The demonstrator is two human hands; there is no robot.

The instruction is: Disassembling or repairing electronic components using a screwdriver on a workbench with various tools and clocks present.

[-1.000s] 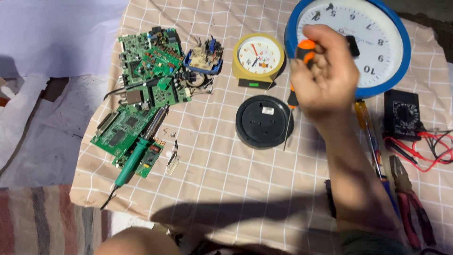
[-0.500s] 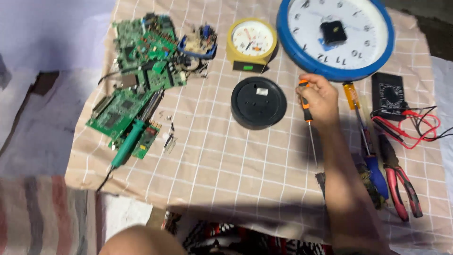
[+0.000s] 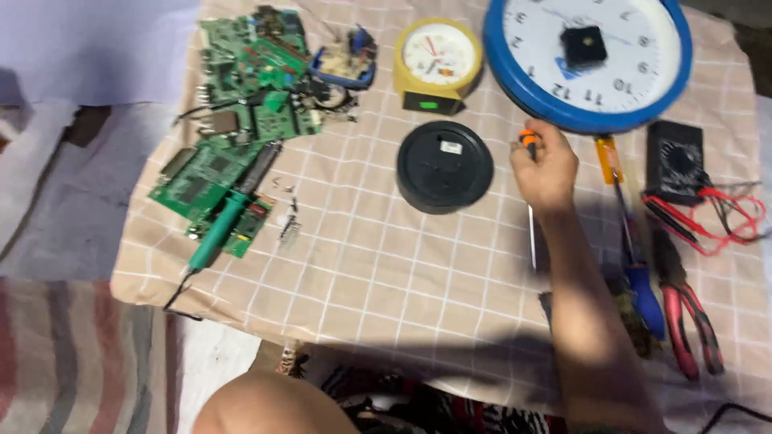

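On the beige checked cloth [image 3: 386, 265], just right of the round black plastic disc [image 3: 445, 166], the right hand [image 3: 545, 165] grips an orange-handled screwdriver [image 3: 528, 143], fingers wrapped tight around it.

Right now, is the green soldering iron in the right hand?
No. The right hand grips an orange-handled screwdriver, while the green soldering iron lies untouched across the circuit boards at the far left of the cloth.

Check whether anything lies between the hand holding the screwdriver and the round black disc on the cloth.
Nothing visible does. The right hand is closed on the screwdriver, and only bare checked cloth shows in the narrow gap between it and the black disc beside it. The yellow clock and the blue wall clock sit farther up the cloth.
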